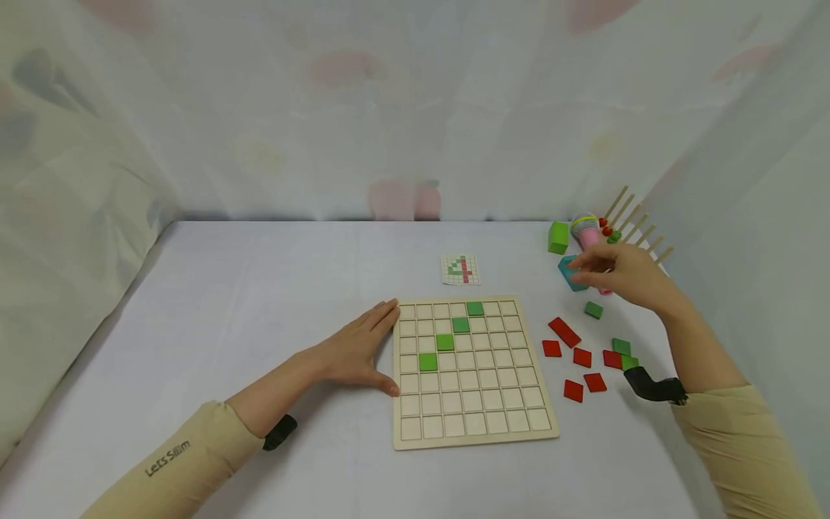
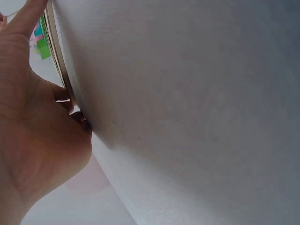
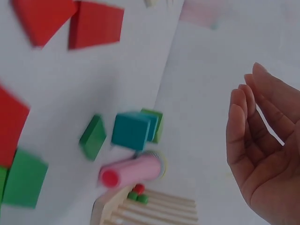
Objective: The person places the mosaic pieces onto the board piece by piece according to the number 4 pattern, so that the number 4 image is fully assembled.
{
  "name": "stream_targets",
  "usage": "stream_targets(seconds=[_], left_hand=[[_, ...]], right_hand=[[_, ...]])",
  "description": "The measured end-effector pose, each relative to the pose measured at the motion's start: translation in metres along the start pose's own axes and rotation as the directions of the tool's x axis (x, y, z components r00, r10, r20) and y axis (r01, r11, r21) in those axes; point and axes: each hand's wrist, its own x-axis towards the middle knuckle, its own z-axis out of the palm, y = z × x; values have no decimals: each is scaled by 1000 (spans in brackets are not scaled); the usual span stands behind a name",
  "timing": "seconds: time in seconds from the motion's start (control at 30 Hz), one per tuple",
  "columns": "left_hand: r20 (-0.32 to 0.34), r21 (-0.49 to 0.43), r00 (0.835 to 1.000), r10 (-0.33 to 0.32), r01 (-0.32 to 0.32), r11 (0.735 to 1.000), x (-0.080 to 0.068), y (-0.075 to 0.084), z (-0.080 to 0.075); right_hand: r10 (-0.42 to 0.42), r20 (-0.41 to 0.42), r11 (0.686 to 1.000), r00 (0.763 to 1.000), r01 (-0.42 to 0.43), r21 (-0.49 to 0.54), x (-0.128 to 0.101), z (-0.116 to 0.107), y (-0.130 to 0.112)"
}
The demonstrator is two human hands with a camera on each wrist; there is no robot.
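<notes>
A wooden grid board point(image 1: 475, 400) lies flat, with several green square tiles point(image 1: 444, 342) set in a diagonal across its upper left cells. Against its left edge rests my left hand point(image 1: 353, 353), fingers extended along the side and thumb near the lower part of that edge. My right hand point(image 1: 625, 274) is raised over the far right of the table; its fingers are loosely bent and nothing shows between them in the right wrist view. Below it lie red tiles point(image 1: 582, 357) and green tiles point(image 1: 593, 310).
Behind the board lies a small pattern card point(image 1: 460, 269) with green and red squares. At the back right stand a green block point(image 1: 558, 238), a teal block point(image 3: 130, 131), a pink toy microphone point(image 3: 136, 169) and a wooden stand with thin rods point(image 3: 164, 204). Curtains surround the table.
</notes>
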Motion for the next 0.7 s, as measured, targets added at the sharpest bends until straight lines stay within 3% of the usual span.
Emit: stream_targets(seconds=[0.17, 0.3, 0.53, 0.7], left_hand=[[3, 3, 1000, -2, 2, 1000, 1, -1, 1], [0, 6, 1000, 1, -1, 1000, 1, -2, 2], [-7, 8, 1000, 7, -7, 1000, 0, -1, 1], [-4, 2, 1000, 4, -4, 1000, 0, -1, 2]], right_hand=[[10, 20, 1000, 1000, -10, 8, -7, -5, 26], [72, 65, 997, 995, -72, -8, -11, -7, 42], [165, 253, 986, 953, -163, -25, -15, -3, 58], [164, 311, 985, 936, -171, -5, -15, 4, 66]])
